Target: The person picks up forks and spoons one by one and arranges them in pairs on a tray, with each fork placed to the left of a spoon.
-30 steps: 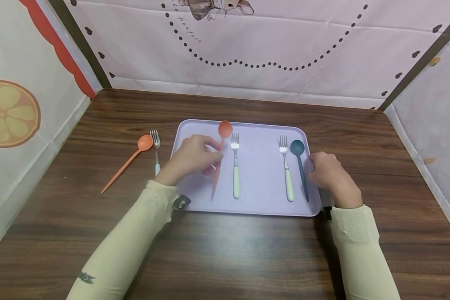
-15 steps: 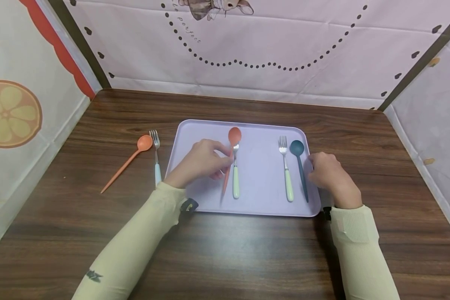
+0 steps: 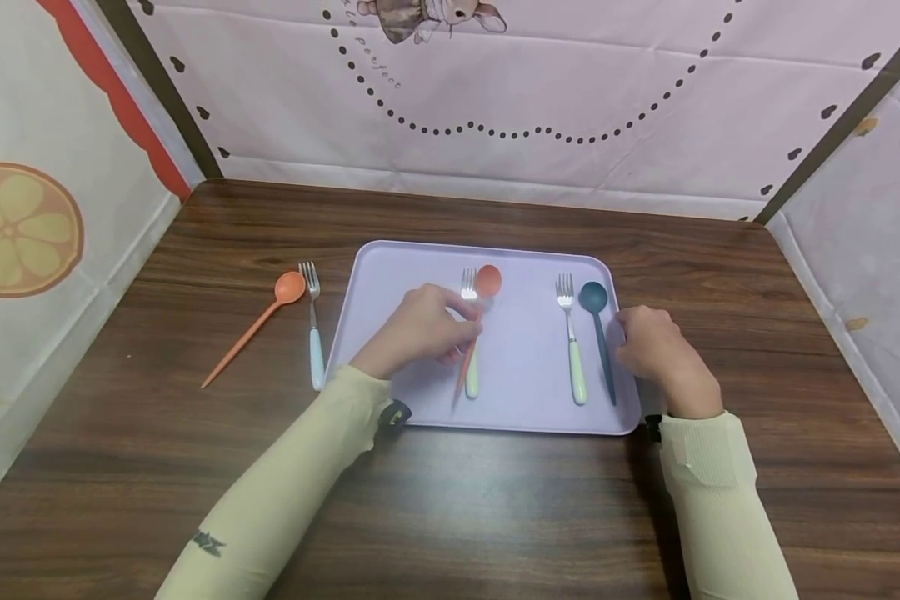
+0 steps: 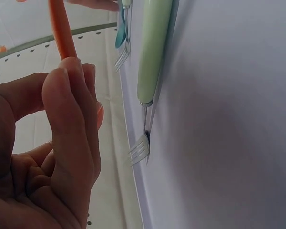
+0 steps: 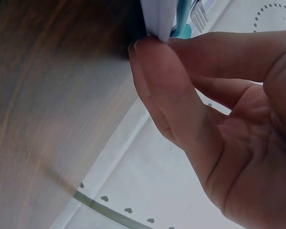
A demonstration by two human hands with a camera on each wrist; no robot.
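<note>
My left hand [image 3: 427, 327] pinches an orange spoon [image 3: 487, 282] by its handle, held above the lavender tray [image 3: 521, 350]. Beneath the spoon lies a fork with a pale green handle [image 3: 472, 383], partly hidden by spoon and fingers. In the left wrist view the spoon handle [image 4: 62, 28] rises from the fingertips, apart from the tray. My right hand [image 3: 662, 352] grips the tray's right rim between thumb and fingers, as the right wrist view also shows at the tray edge [image 5: 159, 16]. Near it on the tray lie a dark teal spoon [image 3: 594, 297] and a second green-handled fork [image 3: 577, 367].
Left of the tray, on the brown wooden table [image 3: 450, 508], lie another orange spoon [image 3: 289, 287] and a fork with a light blue handle [image 3: 316, 358]. Printed cloth walls [image 3: 570, 75] stand at the back and both sides.
My left hand has carried the orange spoon rightward and slightly nearer, from left of the fork to across it. The right hand stays at the tray's rim.
</note>
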